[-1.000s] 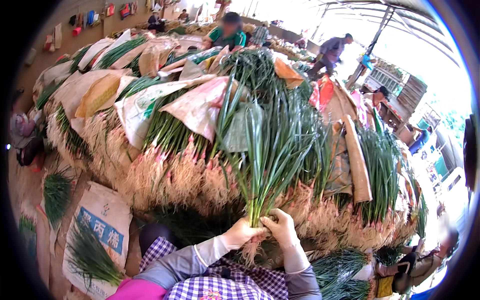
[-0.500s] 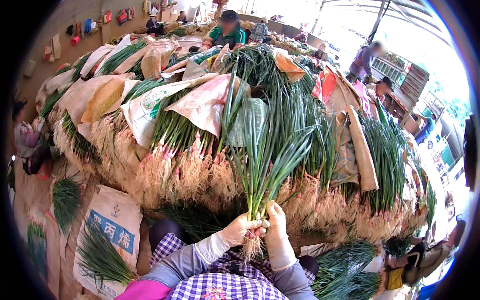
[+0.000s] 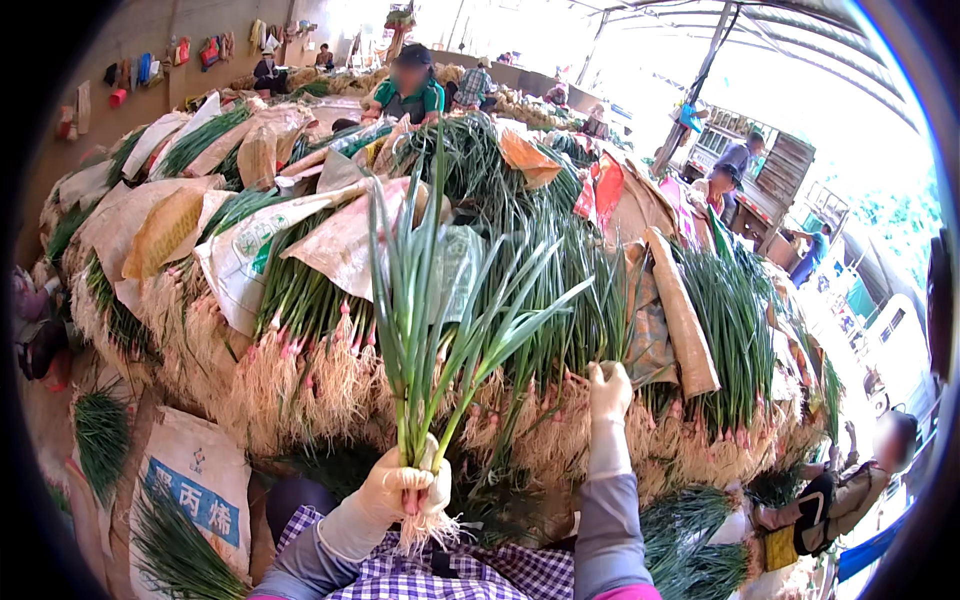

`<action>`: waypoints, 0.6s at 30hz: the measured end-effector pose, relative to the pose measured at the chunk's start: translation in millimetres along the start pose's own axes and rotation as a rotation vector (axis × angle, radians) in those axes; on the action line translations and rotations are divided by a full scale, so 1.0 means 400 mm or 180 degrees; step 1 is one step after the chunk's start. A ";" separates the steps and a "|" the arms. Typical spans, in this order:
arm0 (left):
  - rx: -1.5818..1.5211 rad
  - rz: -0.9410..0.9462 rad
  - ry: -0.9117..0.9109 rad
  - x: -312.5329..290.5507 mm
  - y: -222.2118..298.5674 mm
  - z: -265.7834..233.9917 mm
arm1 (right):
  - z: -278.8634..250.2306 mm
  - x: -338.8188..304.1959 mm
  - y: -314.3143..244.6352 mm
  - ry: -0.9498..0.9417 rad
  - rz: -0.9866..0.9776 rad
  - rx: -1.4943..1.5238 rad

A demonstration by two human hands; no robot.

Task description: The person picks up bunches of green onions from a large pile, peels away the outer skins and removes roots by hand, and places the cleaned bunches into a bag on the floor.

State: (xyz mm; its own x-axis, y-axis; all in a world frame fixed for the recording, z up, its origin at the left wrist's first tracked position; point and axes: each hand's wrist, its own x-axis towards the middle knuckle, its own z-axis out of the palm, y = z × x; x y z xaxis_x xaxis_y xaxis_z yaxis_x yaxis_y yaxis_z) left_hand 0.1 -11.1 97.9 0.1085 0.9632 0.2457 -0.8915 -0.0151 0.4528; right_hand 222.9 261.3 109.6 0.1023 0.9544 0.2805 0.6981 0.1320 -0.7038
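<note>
My left hand (image 3: 405,490), in a pale glove, is closed around the lower stems of a small bunch of green garlic (image 3: 425,350). Its long flat leaves fan upward, and pinkish stem bases and pale roots stick out below the fist. To the right, my gloved right hand (image 3: 609,391) reaches forward to the front of a big heap of green garlic (image 3: 545,330). Its fingers are curled closed against the stalks there. A pinkish stem end shows beside the fingers, but what they grip is hidden.
Sacking sheets (image 3: 340,240) cover parts of the heap. A white woven sack (image 3: 215,455) lies at lower left with loose greens (image 3: 185,550) on it. More bunches (image 3: 695,535) lie at lower right. A co-worker (image 3: 850,485) sits at right; another (image 3: 410,85) is behind the heap.
My right hand has left the bunch and moved forward and right to the heap. My left hand holds the bunch alone, now further left. The view has shifted somewhat.
</note>
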 end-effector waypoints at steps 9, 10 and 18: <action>0.0639 -0.0448 0.1324 0.009 -0.109 -0.105 | 0.051 0.121 0.015 -0.0934 0.0456 0.1808; 0.0725 -0.0603 0.1351 0.013 -0.117 -0.103 | 0.024 0.008 -0.039 -0.1114 0.0749 0.1990; 0.1717 -0.0503 0.1515 0.087 -0.207 -0.046 | 0.067 -0.436 -0.026 -0.1238 -0.1155 0.0003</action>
State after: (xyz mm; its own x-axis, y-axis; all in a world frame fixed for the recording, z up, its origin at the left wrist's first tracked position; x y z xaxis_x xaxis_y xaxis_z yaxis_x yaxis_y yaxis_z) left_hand 69.5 28.7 53.1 -0.0943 0.9751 -0.2005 -0.5273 0.1219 0.8409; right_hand 178.8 100.7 50.6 -0.4163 0.8761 0.2434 0.6391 0.4723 -0.6070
